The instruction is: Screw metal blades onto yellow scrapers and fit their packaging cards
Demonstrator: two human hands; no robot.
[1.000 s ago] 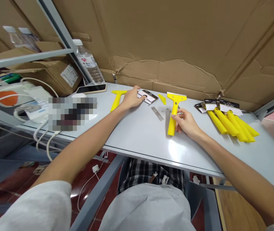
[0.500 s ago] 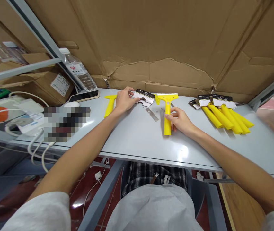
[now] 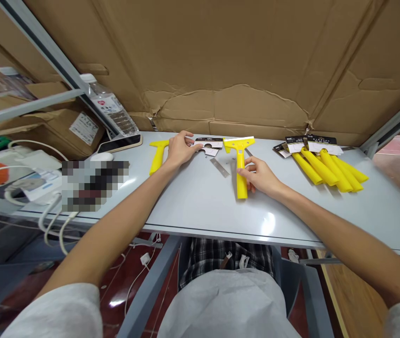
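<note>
Scraper (image 3: pixel 240 164) handle inside right grip (image 3: pixel 261 176) (upright)

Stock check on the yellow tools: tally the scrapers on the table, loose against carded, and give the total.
Loose yellow scrapers: 2, one by its handle in the right hand (held scraper), one beside the left hand (left scraper).
Carded scrapers in the pile: about 4; overlap makes it uncertain.
Total: about 6.

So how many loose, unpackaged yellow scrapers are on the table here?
2: one scraper under the right hand, another just left of the left hand. The carded bundle at right is separate.
</note>
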